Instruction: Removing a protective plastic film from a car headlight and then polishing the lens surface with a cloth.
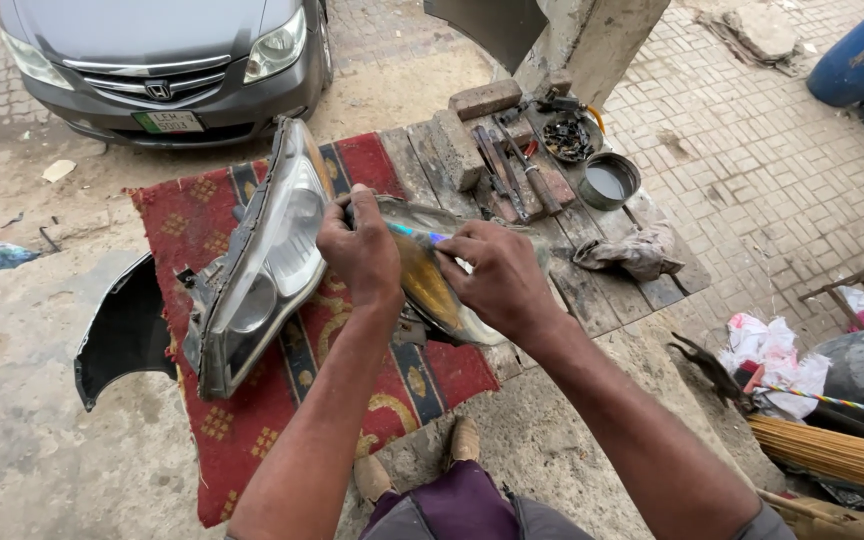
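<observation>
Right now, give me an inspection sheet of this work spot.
Surface: red patterned rug over a wooden plank bench.
Job's things: grey headlight housing standing on edge; clear lens with amber section beside it.
Clutter: bricks, hand tools, round tin of liquid, dirty rag.
Hands: left hand and right hand both grip the lens.
Cables: nothing seen.
Surroundings: grey car, black bumper piece, brick paving.

Red patterned rug (202, 230), gold-blue motifs; grey car (167, 55); amber-tinted lens (432, 290); purple trousers (457, 510).
</observation>
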